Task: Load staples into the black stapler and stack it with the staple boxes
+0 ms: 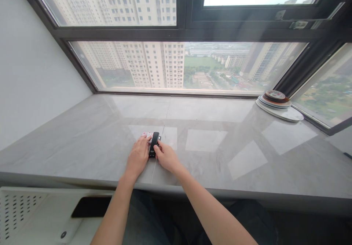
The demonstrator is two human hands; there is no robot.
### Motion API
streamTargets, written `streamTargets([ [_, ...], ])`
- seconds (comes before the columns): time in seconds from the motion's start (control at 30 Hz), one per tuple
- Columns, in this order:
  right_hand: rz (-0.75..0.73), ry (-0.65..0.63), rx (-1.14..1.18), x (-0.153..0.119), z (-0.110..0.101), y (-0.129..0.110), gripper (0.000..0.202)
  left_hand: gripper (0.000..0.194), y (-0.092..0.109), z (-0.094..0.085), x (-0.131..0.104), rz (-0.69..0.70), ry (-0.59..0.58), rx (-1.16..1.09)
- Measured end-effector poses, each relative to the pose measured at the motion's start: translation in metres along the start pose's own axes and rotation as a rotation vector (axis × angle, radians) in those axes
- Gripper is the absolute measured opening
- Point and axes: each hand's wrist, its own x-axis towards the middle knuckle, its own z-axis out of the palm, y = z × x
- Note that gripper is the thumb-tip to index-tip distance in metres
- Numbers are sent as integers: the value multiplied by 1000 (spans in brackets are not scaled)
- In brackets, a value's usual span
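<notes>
A black stapler-like object (154, 145) lies on the grey marbled windowsill counter (209, 164), its long side pointing away from me. Just left of it, my left hand (138, 156) rests flat with fingers stretched over a small red-and-white printed piece (147, 134), which is mostly covered. My right hand (166, 157) grips the black object from its right side, with thumb and fingers bent around its edge. A bit of shiny metal shows near the right fingertips.
Stacked plates or round mats (277, 105) stand at the back right, by the dark window frame (181, 35). Below the counter's front edge at the left is a white perforated unit (35, 215) with a black flat object (91, 207) on it.
</notes>
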Motion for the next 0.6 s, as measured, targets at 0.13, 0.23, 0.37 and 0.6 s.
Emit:
streamTargets([
  [0.13,2,40,30,0,3,3,41,45,-1,-4,0,-41,12,-3],
  [0.23,16,171,125,-13,-3,11,57,41,7,-14,-4,-132,148,-16],
  [0.37,-4,389,64,-52,-49,32,55,33,48,-18,-12,-114,344,-101],
  [0.6,-23,419,-657,-131,-149,73,53,43,140,37,-26,211,-177,-51],
])
